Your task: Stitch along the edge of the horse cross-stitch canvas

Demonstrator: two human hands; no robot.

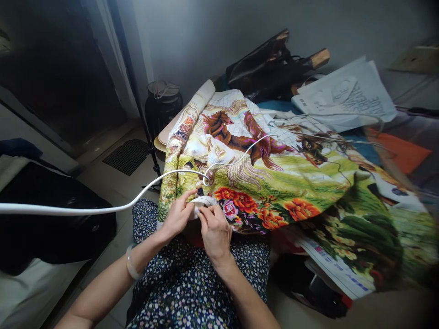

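A large embroidered cloth (274,183), stitched with brown horses, green grass and orange and pink flowers, spreads in front of me and over my lap. Its left side is wound into a roll (187,130). At the near edge a strip of white cloth (203,201) is turned up. My left hand (179,214) grips this edge, with its index finger stretched along the top. Pinched at the same edge, my right hand (216,228) has thumb and fingertips together just right of the left hand. Whether a needle sits in the pinch cannot be made out.
A white cable (137,196) crosses above the cloth from the left and loops near my hands. Behind lie a dark bag (260,64) and a white printed bag (350,96). A black stool (163,103) and a thin black stand (146,128) are at the left.
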